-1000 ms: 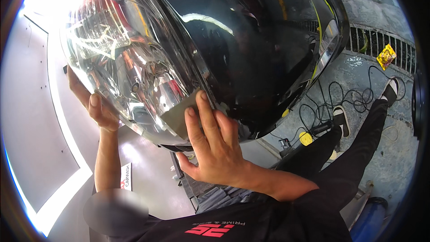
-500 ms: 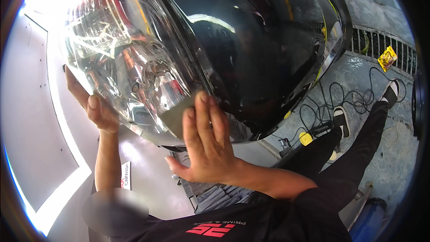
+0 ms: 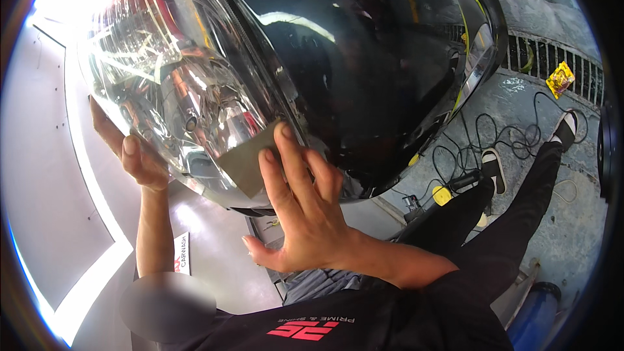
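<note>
Grey sandpaper (image 3: 250, 162), one sheet, lies flat on the clear headlight (image 3: 175, 91) under your right hand (image 3: 305, 218), fingers spread wide to press it evenly. Your left hand (image 3: 140, 159) cups the lamp's left rim, apparently steadying. One black cable (image 3: 487, 149) lies far right.

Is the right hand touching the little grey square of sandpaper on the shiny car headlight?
Touching. The head view shows the right hand's fingertips pressed flat on the grey sandpaper square against the clear headlight lens.
</note>
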Demonstrator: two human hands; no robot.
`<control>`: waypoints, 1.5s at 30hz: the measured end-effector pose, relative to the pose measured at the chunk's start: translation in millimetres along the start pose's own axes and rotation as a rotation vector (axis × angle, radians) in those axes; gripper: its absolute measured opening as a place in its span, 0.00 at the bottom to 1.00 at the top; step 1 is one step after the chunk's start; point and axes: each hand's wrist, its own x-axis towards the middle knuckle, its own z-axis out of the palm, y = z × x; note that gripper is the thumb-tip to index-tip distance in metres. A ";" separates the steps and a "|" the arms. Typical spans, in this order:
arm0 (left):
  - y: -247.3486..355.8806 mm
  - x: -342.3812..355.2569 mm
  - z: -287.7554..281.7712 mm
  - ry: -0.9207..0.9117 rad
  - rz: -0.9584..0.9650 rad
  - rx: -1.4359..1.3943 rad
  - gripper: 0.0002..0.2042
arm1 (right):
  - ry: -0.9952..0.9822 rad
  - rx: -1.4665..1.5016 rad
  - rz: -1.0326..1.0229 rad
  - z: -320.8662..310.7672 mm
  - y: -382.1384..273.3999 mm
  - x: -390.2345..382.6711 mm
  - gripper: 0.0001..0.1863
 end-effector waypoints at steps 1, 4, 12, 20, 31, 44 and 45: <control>0.5 -2.2 -0.8 -0.002 -0.004 0.003 0.10 | 0.012 0.001 -0.003 2.1 1.5 -2.8 0.56; 2.7 -0.4 -0.1 0.003 -0.003 -0.007 0.10 | 0.030 0.013 0.003 -0.1 -2.7 5.1 0.57; -1.5 -3.3 -3.8 0.000 0.017 0.028 0.11 | -0.014 0.001 0.045 -3.4 -6.4 9.0 0.57; -12.3 -8.0 -2.6 -0.055 0.262 0.212 0.11 | -0.029 -0.001 0.023 -3.0 -3.5 4.6 0.59; -40.7 -28.5 -11.5 -0.050 -0.015 0.040 0.24 | -0.023 0.008 0.011 -10.4 -3.2 17.5 0.59; -37.4 -32.4 -13.5 -0.062 0.005 0.028 0.24 | -0.020 0.023 0.000 -7.1 -1.5 0.0 0.57; -38.0 -31.7 -12.9 -0.064 0.004 0.027 0.24 | -0.023 0.015 0.002 -9.4 -6.4 5.5 0.57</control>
